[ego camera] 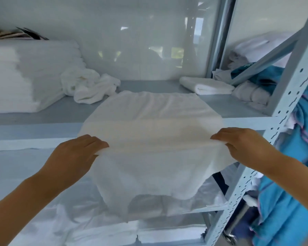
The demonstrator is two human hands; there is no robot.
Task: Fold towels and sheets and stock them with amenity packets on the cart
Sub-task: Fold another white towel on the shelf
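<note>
Both hands, left hand (pixel 78 153) and right hand (pixel 242 144), pinch the near fold of a white towel (pixel 149 121) half-laid on the shelf (pixel 43 119). Folded stack (pixel 25 73) at 10 o'clock looks done; crumpled towels (pixel 89 86) at 11 remain.

Blue cloth (pixel 281 206) bunched at right edge of frame; striped dark-and-tan object (pixel 16 33) upper left; glossy white wall (pixel 132 41) behind.

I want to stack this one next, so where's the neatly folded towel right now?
In the head view, the folded towel lies at the back right of the shelf, beside the metal upright, beyond the towel both hands hold.
</note>
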